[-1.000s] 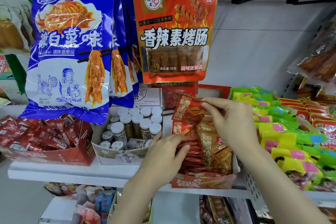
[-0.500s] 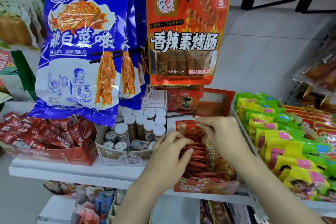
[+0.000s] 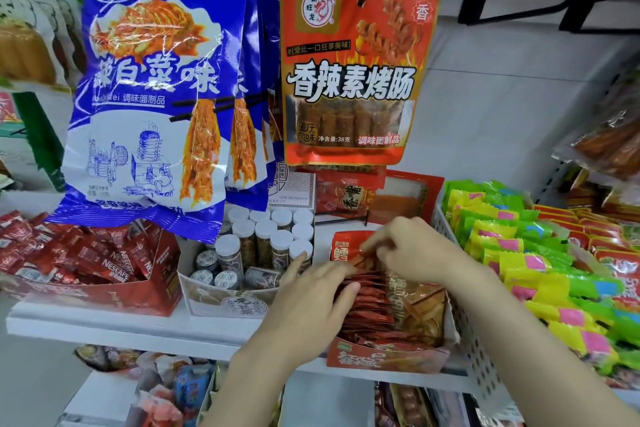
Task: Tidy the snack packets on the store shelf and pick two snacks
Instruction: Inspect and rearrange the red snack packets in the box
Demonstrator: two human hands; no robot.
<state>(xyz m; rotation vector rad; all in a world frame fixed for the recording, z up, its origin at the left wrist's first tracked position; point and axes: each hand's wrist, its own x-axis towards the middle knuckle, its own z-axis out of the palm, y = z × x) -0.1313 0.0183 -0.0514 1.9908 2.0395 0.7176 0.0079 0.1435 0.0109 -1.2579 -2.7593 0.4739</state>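
At lower centre, the left hand (image 3: 311, 298) presses flat fingers against the red snack packets (image 3: 367, 308) in their display box (image 3: 384, 359), steadying them while the right hand (image 3: 412, 250) pinches the rearmost packet (image 3: 343, 248) upright.

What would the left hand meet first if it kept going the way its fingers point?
Probably the upright red packets in the display box: the left hand points right and slightly back, fingertips already at their edges. Depth is unclear.
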